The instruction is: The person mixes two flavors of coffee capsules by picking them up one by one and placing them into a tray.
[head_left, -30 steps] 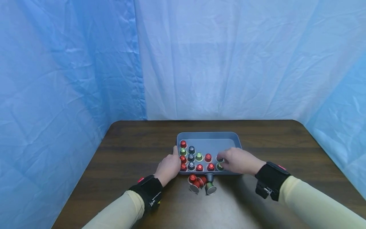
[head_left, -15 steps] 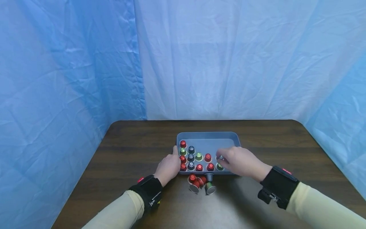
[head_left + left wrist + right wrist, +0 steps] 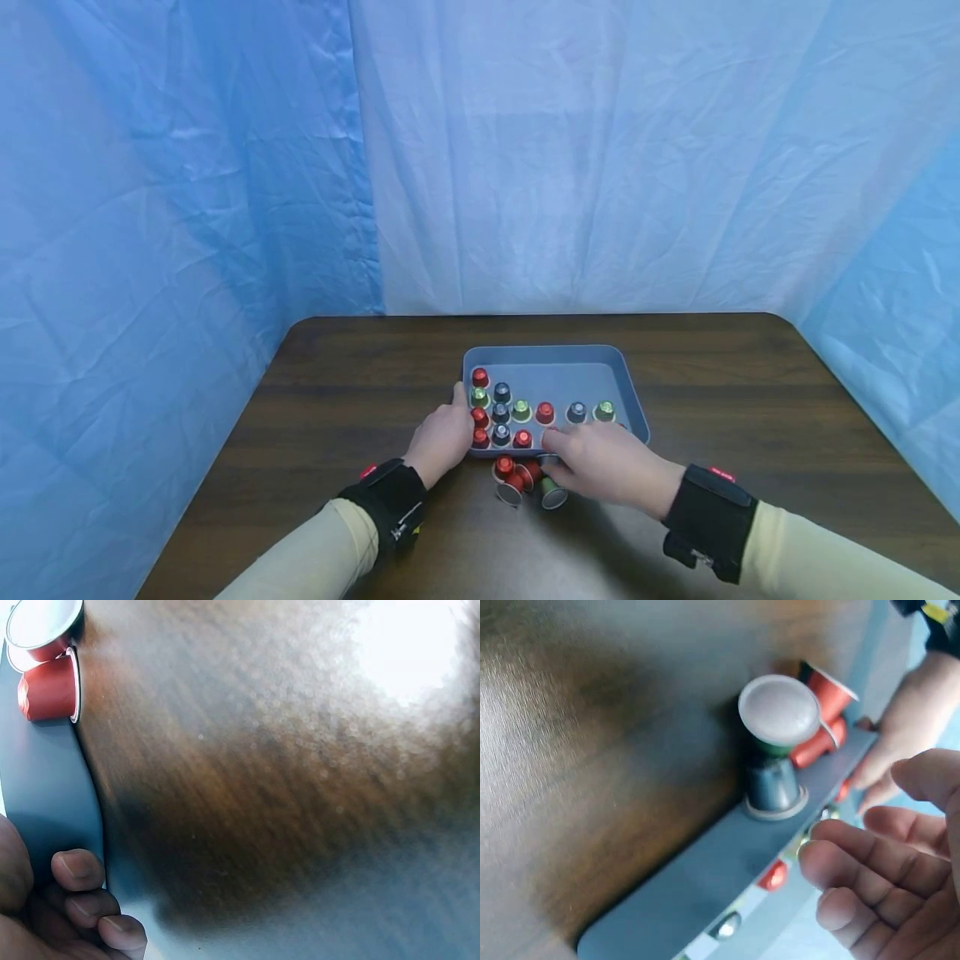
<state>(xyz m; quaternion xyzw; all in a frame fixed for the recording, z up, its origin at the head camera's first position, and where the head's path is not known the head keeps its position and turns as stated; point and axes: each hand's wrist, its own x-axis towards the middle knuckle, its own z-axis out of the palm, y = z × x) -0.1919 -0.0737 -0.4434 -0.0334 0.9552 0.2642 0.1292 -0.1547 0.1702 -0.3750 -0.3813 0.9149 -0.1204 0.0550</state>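
A grey-blue tray [image 3: 555, 357] holds several coffee capsules, red, green and dark blue, standing in rows rim down. My left hand [image 3: 442, 437] grips its near left corner, the index finger lying straight along the left wall and the other fingers curled in the left wrist view. My right hand [image 3: 600, 462] hovers over the tray's near edge, covering part of the front row. Its loosely bent fingers hold nothing in the right wrist view. Close to them stands a dark blue capsule [image 3: 772, 785] against the tray's near wall, beside a green capsule [image 3: 553, 493].
Several red capsules [image 3: 506, 467] lie in a small heap against the tray's near side. The dark wooden table [image 3: 360, 367] has blue sheets [image 3: 562, 167] hanging behind it and at both sides.
My right hand has let go of a dark blue capsule, which now stands in the tray, and has moved toward the capsules in front. The left hand has stayed at the corner.
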